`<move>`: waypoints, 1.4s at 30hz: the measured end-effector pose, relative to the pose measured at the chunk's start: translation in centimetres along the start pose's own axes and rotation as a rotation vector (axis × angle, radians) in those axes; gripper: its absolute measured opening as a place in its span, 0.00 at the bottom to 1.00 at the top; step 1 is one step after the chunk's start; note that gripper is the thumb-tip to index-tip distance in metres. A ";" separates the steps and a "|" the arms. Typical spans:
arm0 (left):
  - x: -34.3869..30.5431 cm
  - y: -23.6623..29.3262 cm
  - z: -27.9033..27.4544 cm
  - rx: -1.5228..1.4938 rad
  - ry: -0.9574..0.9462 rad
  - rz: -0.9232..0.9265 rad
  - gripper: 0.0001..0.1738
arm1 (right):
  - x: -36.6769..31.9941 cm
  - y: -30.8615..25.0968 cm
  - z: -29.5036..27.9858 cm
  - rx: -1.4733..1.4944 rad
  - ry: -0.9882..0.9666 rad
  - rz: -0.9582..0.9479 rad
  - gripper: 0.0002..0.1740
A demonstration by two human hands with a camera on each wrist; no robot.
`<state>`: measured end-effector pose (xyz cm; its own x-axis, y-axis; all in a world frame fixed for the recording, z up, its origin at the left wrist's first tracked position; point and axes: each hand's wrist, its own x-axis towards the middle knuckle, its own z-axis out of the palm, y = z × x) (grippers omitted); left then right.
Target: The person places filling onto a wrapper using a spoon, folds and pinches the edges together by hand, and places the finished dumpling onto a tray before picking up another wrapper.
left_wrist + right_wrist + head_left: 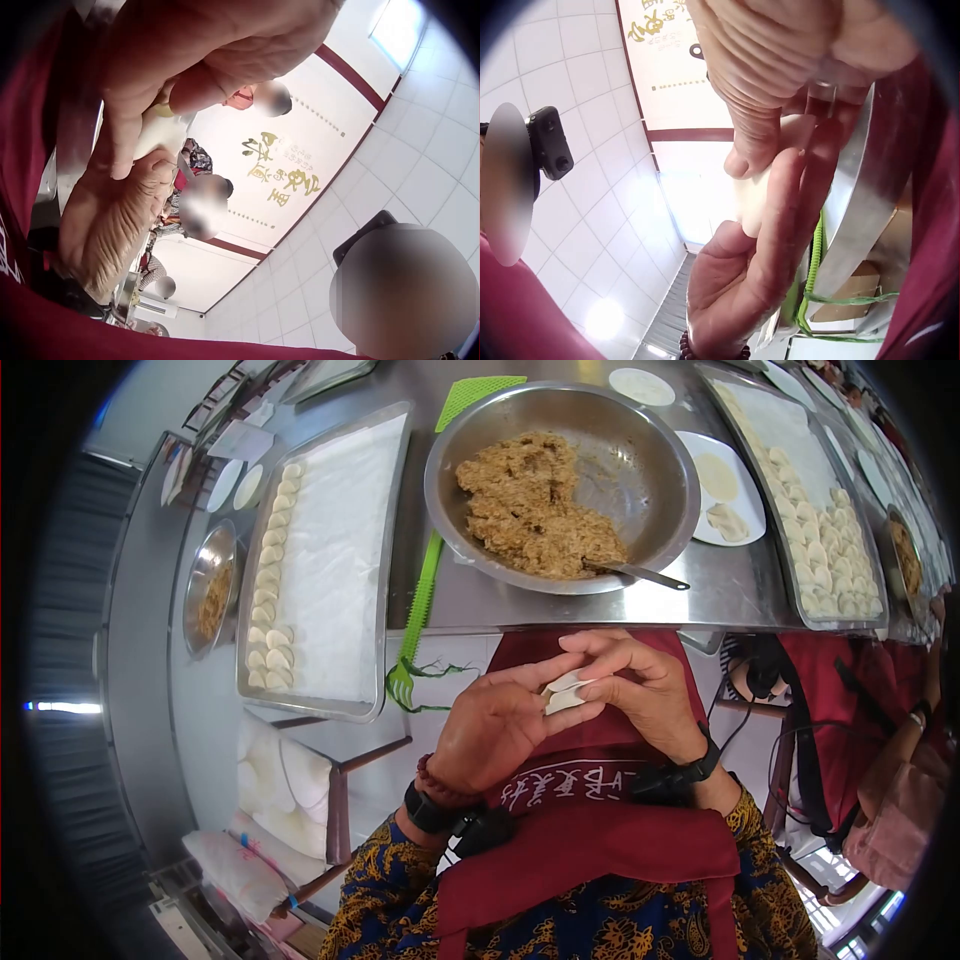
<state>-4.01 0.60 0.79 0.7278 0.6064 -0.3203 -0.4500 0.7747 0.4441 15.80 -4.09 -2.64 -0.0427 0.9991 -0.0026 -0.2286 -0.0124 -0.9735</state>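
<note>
Both hands meet in front of the red apron around a white, folded dumpling (565, 695). My left hand (500, 725) is turned palm up and holds the dumpling at its fingers. From the other side my right hand (645, 685) pinches the dough edge between thumb and fingers. In the right wrist view the dumpling (754, 199) shows between the right thumb and the left fingers; the rest lies hidden behind them. Ahead on the table stands a large steel bowl (650, 480) of brown filling (530, 500), with a metal utensil handle (650, 573) over its rim.
A lined tray (345, 560) at left carries a column of dumplings (270, 590). Another tray (838, 622) at right holds many more. Beside the bowl is a white plate (750, 490) with round wrappers. A green fork-ended strip (420, 600) hangs over the table edge. Another person sits at right.
</note>
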 end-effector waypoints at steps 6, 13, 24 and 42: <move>-0.2 0.0 -0.2 0.044 0.025 0.009 0.26 | 0.0 -0.6 0.3 -0.141 -0.010 -0.071 0.05; -0.4 -0.1 0.4 0.162 0.103 -0.010 0.24 | -0.1 -0.2 0.1 -0.272 -0.051 -0.197 0.05; -0.6 -0.1 0.7 0.643 0.064 0.044 0.20 | -0.1 -0.6 0.6 -0.398 -0.067 -0.228 0.10; 0.0 -1.0 0.4 0.222 0.063 -0.013 0.23 | 0.0 -0.7 1.1 -0.331 0.045 -0.197 0.07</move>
<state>-3.36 -0.25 0.66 0.6960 0.6119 -0.3757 -0.3105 0.7283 0.6109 14.91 -4.09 -1.73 0.0150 0.9819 0.1890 0.0988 0.1866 -0.9774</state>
